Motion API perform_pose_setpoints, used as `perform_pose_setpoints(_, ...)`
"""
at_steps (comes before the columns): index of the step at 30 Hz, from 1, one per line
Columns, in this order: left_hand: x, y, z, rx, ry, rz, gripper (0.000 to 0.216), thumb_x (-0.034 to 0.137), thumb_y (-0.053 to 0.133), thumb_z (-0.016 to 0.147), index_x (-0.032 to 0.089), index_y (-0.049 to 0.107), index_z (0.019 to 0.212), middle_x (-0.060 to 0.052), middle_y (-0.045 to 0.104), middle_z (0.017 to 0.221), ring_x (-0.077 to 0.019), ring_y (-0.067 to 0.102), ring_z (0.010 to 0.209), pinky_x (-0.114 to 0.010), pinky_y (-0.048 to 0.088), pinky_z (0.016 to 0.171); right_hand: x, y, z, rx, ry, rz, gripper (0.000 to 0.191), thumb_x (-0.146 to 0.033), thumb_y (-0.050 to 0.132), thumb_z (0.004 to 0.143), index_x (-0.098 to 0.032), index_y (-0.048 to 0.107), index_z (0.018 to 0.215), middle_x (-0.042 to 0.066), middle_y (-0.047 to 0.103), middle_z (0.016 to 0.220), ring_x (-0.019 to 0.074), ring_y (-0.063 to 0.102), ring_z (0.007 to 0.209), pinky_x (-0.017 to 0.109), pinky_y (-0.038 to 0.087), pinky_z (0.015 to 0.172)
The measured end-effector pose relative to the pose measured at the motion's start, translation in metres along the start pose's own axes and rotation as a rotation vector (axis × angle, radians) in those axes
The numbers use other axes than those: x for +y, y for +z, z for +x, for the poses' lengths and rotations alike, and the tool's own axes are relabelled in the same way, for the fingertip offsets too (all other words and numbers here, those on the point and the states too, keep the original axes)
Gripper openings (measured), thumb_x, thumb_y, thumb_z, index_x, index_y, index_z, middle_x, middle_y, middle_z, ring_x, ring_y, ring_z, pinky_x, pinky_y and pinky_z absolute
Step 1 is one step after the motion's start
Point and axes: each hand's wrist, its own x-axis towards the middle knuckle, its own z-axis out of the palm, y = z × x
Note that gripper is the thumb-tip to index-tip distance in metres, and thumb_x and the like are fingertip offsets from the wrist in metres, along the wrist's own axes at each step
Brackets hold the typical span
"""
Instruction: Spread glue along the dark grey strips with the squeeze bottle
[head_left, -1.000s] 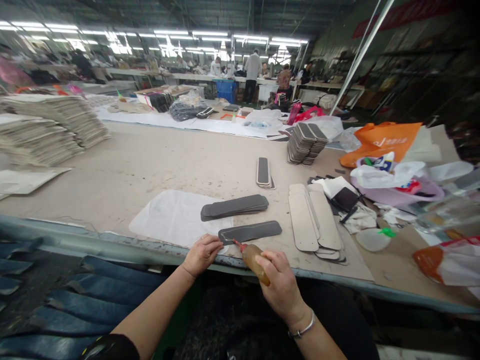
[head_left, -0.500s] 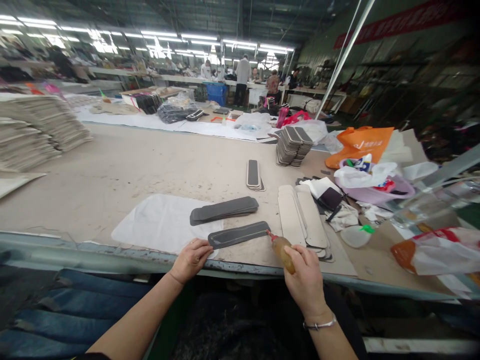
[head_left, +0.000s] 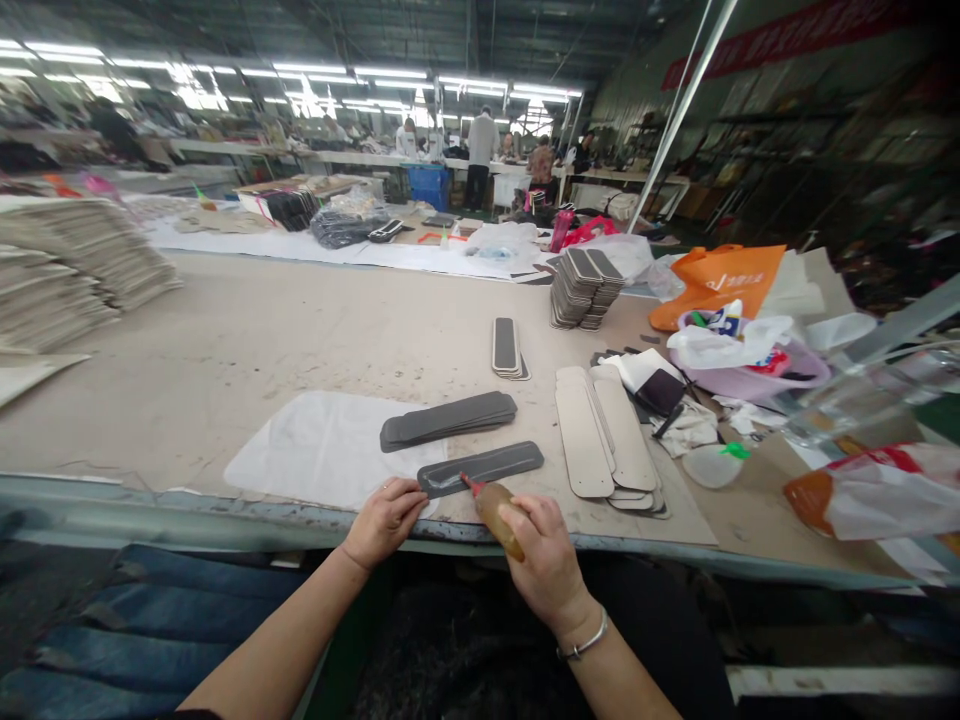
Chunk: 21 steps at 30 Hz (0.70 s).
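Note:
A long dark grey strip (head_left: 510,459) with rounded ends lies near the table's front edge, a pale wet line of glue on its top. My left hand (head_left: 388,515) pinches the strip's left end. In my right hand (head_left: 546,555) is an amber glue bottle (head_left: 496,515), tilted, its red nozzle pointing at the strip's left half. Just behind lies a small pile of similar grey strips (head_left: 448,420), partly over a white sheet (head_left: 300,450). Right of the bottle are stacked beige rounded panels (head_left: 583,430).
Farther back stand a short pile (head_left: 505,345) and a tall stack (head_left: 583,288) of bordered pieces. A pink basket (head_left: 787,385), an orange bag (head_left: 724,285) and a green-capped bottle (head_left: 712,465) crowd the right. Beige sheets (head_left: 75,270) are piled at left. People work in the background.
My right hand has moved left with the glue bottle, from the strip's right end to its left half. The left hand stays at the left end.

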Motion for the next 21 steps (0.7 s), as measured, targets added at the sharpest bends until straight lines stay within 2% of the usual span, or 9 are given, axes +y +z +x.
perform_pose_setpoints(6,-0.002,0.0,0.001,0.016,0.033,-0.007,0.017,0.021,0.052,0.09,0.019,0.068,0.094,-0.007,0.064,0.096,-0.0164,0.059,0.087,-0.03,0.052,0.078,0.034,-0.026,-0.01,0.07,0.113,-0.241,0.041,-0.004,0.05,0.077,-0.022,0.056,0.113,0.011,0.051,0.107,0.0269,0.048,0.098,0.05,0.046,0.086)
perform_pose_setpoints(16,-0.006,0.0,0.001,0.031,0.061,-0.001,0.016,0.023,0.053,0.09,0.019,0.068,0.092,-0.007,0.065,0.095,-0.0161,0.062,0.085,-0.029,0.054,0.078,0.056,-0.049,-0.009,0.074,0.191,-0.344,0.044,0.0,0.051,0.072,-0.019,0.056,0.112,0.011,0.051,0.107,0.0268,0.046,0.099,0.048,0.045,0.088)
perform_pose_setpoints(21,-0.007,0.0,0.002,0.053,0.047,0.007,0.018,0.028,0.053,0.089,0.021,0.07,0.09,-0.006,0.066,0.093,-0.0165,0.064,0.086,-0.028,0.056,0.078,0.053,-0.046,-0.011,0.082,0.18,-0.306,0.044,0.0,0.05,0.072,-0.02,0.056,0.111,0.01,0.051,0.107,0.0254,0.047,0.098,0.046,0.046,0.086)
